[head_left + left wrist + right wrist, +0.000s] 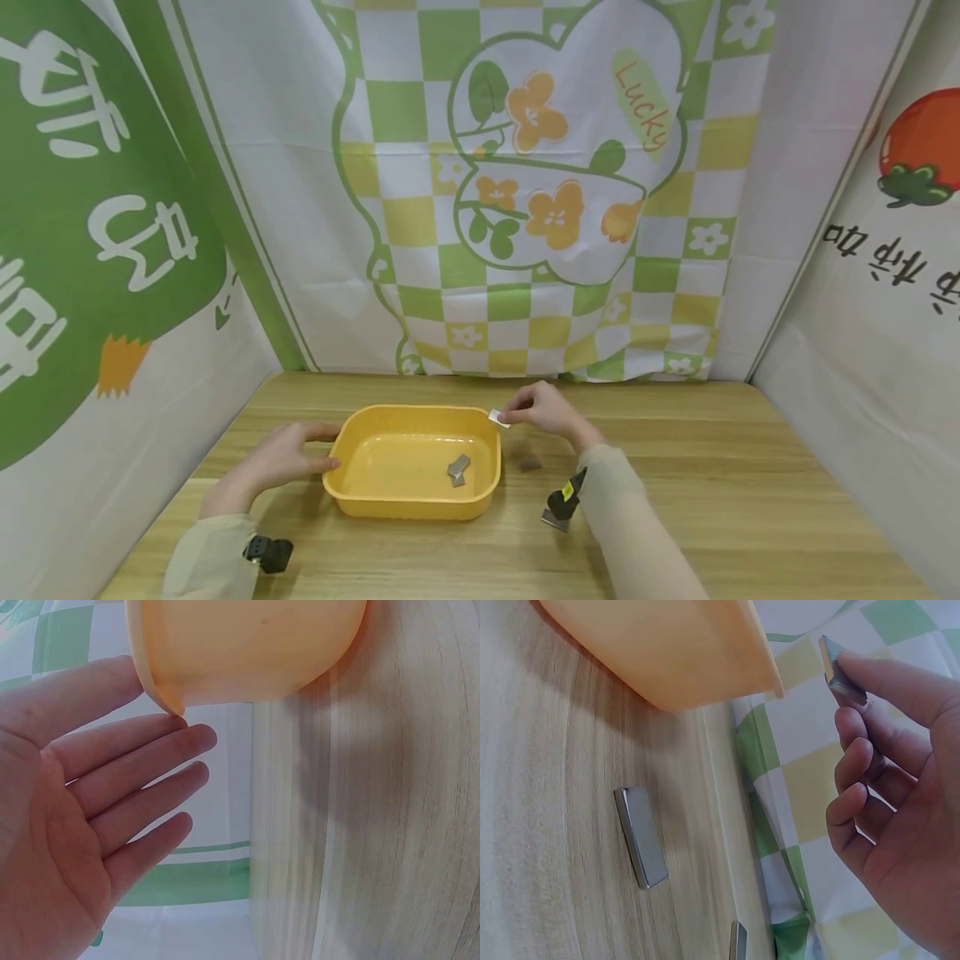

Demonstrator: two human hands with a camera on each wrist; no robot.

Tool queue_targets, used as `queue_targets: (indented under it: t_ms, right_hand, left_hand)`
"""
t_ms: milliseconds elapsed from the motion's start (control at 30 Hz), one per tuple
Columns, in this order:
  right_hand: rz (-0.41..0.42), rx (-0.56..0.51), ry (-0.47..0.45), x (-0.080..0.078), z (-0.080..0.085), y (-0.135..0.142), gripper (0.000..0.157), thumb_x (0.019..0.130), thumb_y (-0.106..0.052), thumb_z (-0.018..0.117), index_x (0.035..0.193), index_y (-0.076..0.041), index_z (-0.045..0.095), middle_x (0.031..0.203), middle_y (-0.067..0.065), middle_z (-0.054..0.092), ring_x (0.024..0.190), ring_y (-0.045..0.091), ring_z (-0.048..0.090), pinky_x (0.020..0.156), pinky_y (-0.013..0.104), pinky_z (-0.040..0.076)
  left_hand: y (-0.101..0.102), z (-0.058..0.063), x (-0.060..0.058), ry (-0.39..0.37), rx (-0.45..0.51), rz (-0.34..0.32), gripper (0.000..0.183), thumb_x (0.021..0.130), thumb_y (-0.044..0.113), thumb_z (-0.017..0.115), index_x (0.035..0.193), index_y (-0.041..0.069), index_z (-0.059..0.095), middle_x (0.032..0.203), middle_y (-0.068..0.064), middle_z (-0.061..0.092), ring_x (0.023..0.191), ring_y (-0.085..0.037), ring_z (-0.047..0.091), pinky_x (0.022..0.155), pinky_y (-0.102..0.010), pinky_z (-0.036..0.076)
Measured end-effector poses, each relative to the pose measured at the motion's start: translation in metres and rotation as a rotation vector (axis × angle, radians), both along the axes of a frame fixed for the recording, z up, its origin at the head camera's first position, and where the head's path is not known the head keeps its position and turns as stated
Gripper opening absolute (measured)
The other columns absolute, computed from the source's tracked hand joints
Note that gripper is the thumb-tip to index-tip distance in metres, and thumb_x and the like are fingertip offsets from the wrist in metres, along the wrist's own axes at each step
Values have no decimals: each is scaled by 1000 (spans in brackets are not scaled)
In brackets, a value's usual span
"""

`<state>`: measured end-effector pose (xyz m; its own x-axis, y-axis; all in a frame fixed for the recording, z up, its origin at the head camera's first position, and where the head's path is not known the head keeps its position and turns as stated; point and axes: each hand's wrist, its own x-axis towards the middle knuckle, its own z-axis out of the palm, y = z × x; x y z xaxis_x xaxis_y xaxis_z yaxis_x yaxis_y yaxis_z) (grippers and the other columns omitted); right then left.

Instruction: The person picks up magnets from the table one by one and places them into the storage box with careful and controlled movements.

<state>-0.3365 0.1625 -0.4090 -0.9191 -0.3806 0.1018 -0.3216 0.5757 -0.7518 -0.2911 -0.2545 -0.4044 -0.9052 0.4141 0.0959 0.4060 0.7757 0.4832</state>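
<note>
A yellow plastic tub [408, 507] stands on the wooden table. My left hand [281, 458] is at its left end, thumb and forefinger touching the rim, the fingers spread and fairly straight in the left wrist view. My right hand [551, 410] pinches a small flat silver metal block [498, 418] between thumb and forefinger, just above the tub's right rim. Inside the tub lie metal blocks [459, 465], partly overlapping. On the table to its right, one metal block [530, 464] lies below the right hand; another block [555, 521] is partly hidden by the wrist camera.
The wooden table [720, 500] extends right of the tub and in front of it. A green-and-yellow checked cloth [525, 321] hangs behind the table's far edge. Printed white sheets [862, 350] close off both sides.
</note>
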Motion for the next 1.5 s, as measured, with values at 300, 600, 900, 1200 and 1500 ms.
queue_targets:
  t_ms: [300,600,900,1200,1500]
  right_hand:
    - [19,18,-3,-5,5,-11,20,81,-33,74,85,-13,75,84,-3,69,75,11,59,66,27,49]
    - [28,44,-8,-8,9,-20,19,82,-33,73,88,-15,75,85,-4,70,79,11,59,70,27,49]
    - [69,24,-13,-10,8,-31,16,84,-28,72,89,-13,75,87,-2,71,78,9,59,72,26,49]
    - [83,30,-36,-16,0,-43,16,84,-28,71,89,-13,75,88,-3,71,79,9,59,73,26,49]
    - [105,21,-38,-14,3,-55,15,84,-26,71,88,-13,76,87,-2,72,78,7,60,73,25,49]
  left_hand:
    - [-1,-1,0,-3,0,5,60,80,36,74,126,2,59,124,-18,62,117,-41,54,95,-60,43]
    - [0,-2,-1,-7,-9,8,60,79,37,74,126,2,59,124,-18,62,117,-42,54,95,-61,43]
    - [-1,-2,-1,-6,-15,8,59,80,36,74,125,2,60,123,-19,62,117,-42,54,95,-60,43]
    - [-1,-2,-1,2,-9,2,59,79,36,74,125,2,60,122,-18,63,116,-41,55,95,-60,43]
    - [0,-1,0,7,-9,4,57,80,34,74,125,2,60,122,-18,63,116,-41,55,95,-59,43]
